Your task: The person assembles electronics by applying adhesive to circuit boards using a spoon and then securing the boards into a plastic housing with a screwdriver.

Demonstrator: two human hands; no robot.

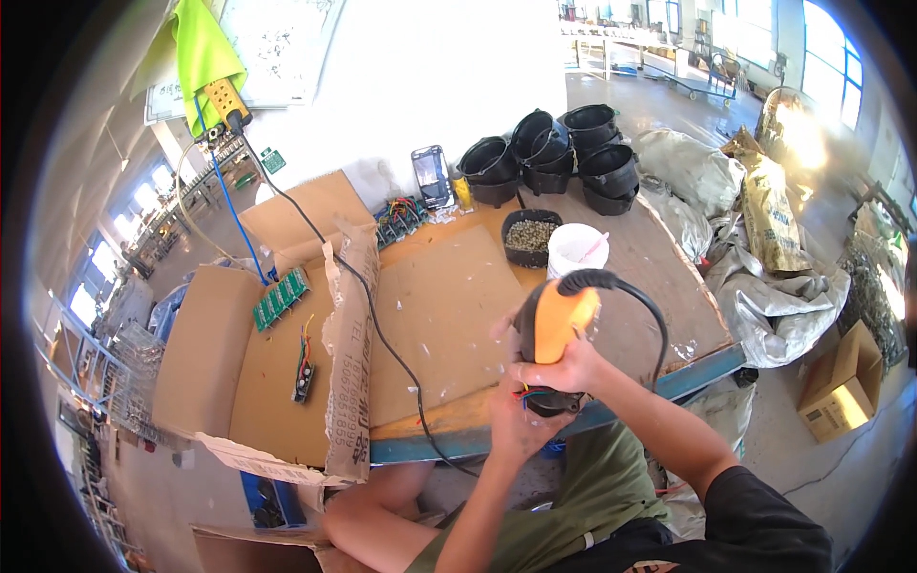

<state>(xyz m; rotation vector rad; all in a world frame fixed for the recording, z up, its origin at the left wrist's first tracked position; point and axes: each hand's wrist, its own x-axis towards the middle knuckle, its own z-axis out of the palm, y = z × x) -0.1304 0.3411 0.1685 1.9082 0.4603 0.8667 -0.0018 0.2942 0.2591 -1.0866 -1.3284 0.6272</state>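
My right hand (570, 369) is wrapped round an orange and black corded power tool (551, 327), which stands upright over the table's front edge. Its thick black cord loops off to the right. Just below, my left hand (517, 428) grips a round black housing (554, 405) with coloured wires (531, 392) poking out. The tool's working end is hidden behind my right hand, so I cannot tell whether it touches the housing. Beyond the hands stand a black bowl of small metal screws (532, 237) and a white tub (577, 250).
An open carton (350, 353) at left holds a green circuit board panel (281, 299) and a small wired board (304, 371). A black cable (390, 341) crosses the cardboard sheet (439, 315). Stacked black cups (489, 164), a phone (433, 177) and wired boards (401, 220) line the back.
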